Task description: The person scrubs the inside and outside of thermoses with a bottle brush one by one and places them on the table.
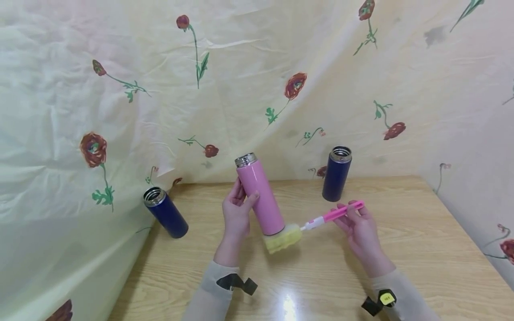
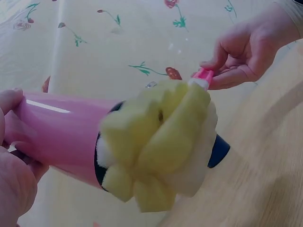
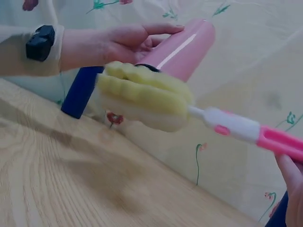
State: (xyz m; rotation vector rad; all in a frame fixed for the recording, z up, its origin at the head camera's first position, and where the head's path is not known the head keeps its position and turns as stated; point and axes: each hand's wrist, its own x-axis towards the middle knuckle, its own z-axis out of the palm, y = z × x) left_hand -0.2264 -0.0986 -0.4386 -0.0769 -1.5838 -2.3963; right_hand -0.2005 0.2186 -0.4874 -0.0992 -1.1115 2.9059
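Note:
A pink thermos bottle [image 1: 262, 198] without a lid leans to the left above the table, its steel mouth up. My left hand [image 1: 238, 211] grips it round the middle, thumb across the front. In my right hand [image 1: 360, 229] is the pink handle of a bottle brush [image 1: 339, 213], pinched between thumb and fingers. The brush's yellow and white sponge head [image 3: 147, 97] is against the dark base of the bottle. From the left wrist view, the sponge head [image 2: 156, 142] covers most of that base.
Two dark blue bottles with open steel mouths stand on the wooden table [image 1: 321, 276]: one blue bottle [image 1: 166, 214] at the left, another blue bottle [image 1: 337, 174] at the back right. A flowered cloth [image 1: 241, 89] hangs behind and along the sides.

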